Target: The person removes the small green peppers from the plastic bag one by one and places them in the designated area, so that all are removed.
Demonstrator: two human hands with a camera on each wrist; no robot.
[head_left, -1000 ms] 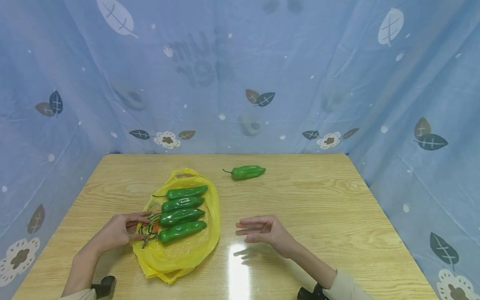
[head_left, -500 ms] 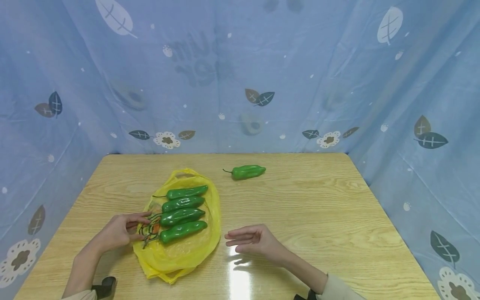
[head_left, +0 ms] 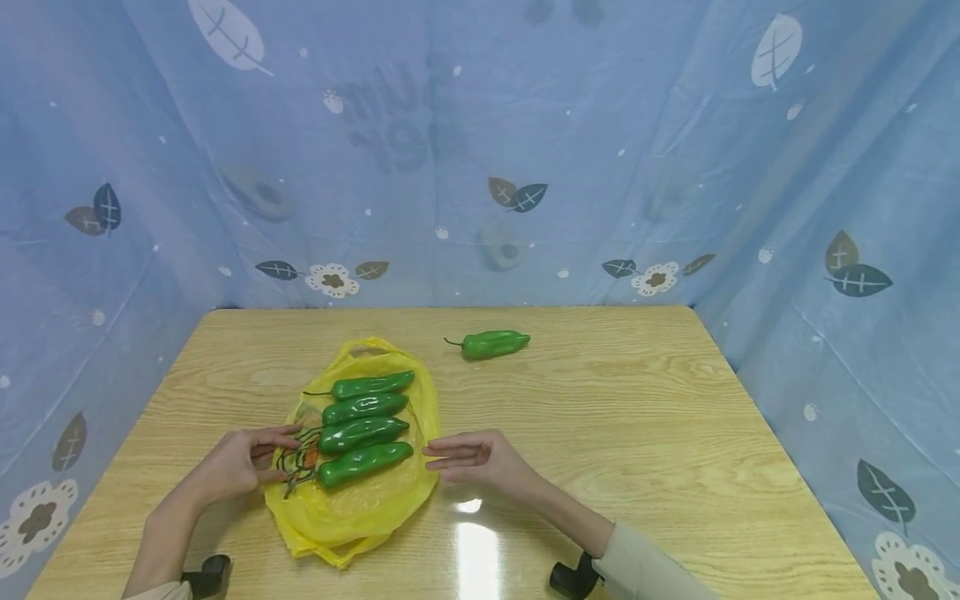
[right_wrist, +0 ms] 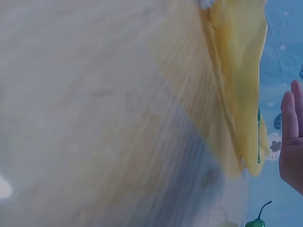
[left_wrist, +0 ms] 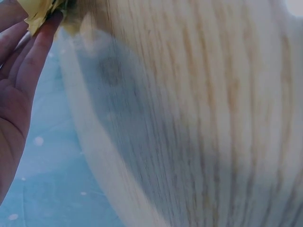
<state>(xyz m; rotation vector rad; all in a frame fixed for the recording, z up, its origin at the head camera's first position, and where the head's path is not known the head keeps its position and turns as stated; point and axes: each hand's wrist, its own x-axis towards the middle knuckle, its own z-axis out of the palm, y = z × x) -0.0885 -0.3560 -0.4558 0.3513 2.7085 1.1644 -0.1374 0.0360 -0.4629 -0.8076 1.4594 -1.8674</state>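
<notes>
A yellow plastic bag lies spread on the table. Several green peppers rest on it side by side, stems to the left, with a patch of orange showing under the stems. My left hand pinches the bag's left edge beside the stems; in the left wrist view, yellow plastic shows between the fingers. My right hand reaches the bag's right edge with its fingers extended, and holds nothing. In the right wrist view those straight fingers appear beside the raised yellow side.
One more green pepper lies alone near the back of the wooden table. A blue patterned curtain stands along the back and both sides.
My right hand has moved left, first toward me and then up to the bag's right edge. The left hand, bag and peppers have stayed in place.
</notes>
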